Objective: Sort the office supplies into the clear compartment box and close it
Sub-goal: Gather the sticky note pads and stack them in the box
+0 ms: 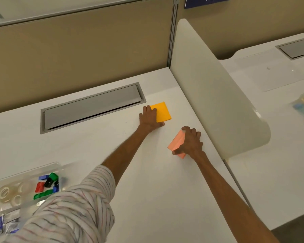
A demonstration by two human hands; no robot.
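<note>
Pressing down with straight fingers, the left hand (150, 118) lies flat on a square orange paper pad (162, 112) just right of the grey metal hatch (92, 107). Farther right of the hatch, the right hand (191, 142) grips a tilted pink pad (176, 142). The clear plastic compartment box (25, 173) sits well below-left of the hatch.

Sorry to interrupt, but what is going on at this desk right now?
A person is tidying office supplies on a white desk. Their left hand lies flat on an orange sticky-note pad at the far side, while their right hand grips a pink sticky-note pad, tilted up off the surface. The clear compartment box sits open near the person's left sleeve and already holds tape rolls and coloured clips.
</note>
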